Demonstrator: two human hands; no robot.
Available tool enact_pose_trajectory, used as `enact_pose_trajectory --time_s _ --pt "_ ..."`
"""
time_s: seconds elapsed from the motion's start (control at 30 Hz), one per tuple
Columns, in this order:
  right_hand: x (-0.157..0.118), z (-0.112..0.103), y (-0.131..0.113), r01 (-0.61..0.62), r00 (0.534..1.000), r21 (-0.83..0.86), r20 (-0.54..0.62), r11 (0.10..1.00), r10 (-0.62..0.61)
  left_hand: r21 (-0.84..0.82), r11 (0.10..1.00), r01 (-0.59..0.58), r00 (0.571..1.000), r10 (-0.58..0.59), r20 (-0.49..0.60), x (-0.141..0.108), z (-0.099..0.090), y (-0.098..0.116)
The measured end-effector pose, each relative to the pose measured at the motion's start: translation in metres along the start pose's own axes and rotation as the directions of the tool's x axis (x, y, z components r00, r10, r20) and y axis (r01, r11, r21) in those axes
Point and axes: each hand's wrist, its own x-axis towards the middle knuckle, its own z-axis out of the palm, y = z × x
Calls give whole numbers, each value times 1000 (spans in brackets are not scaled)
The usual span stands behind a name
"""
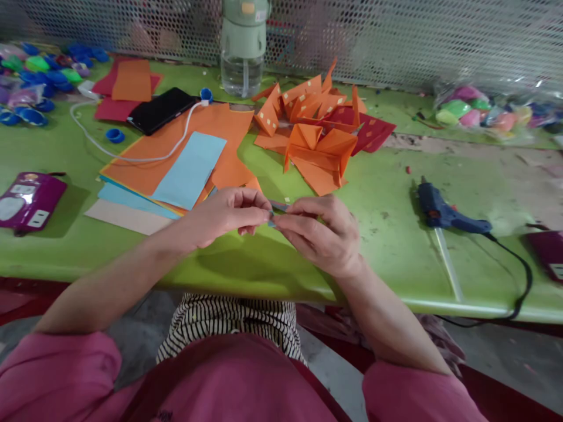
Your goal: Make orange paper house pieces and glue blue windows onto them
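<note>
Over the front part of the green table, my left hand and my right hand meet fingertip to fingertip. Pinched between them is a tiny blue piece, mostly covered by the fingers. A thin greyish strip or blade shows just above it, by my right fingertips; what it is, I cannot make out. Left of the hands, a light blue paper lies on orange sheets. Folded orange paper shapes, some with pale dots, stand behind my hands.
A water bottle stands at the back by the mesh screen. A black phone with a white cable lies on the papers. To the right are a blue glue gun and bagged colourful pieces. At far left is a purple box.
</note>
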Motion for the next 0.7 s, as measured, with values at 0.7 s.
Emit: enact_pose_trajectory --time_s 0.7 --pt "0 -1 -2 -141 989 143 54 980 135 79 997 0 996 7 -87 -4 4 6"
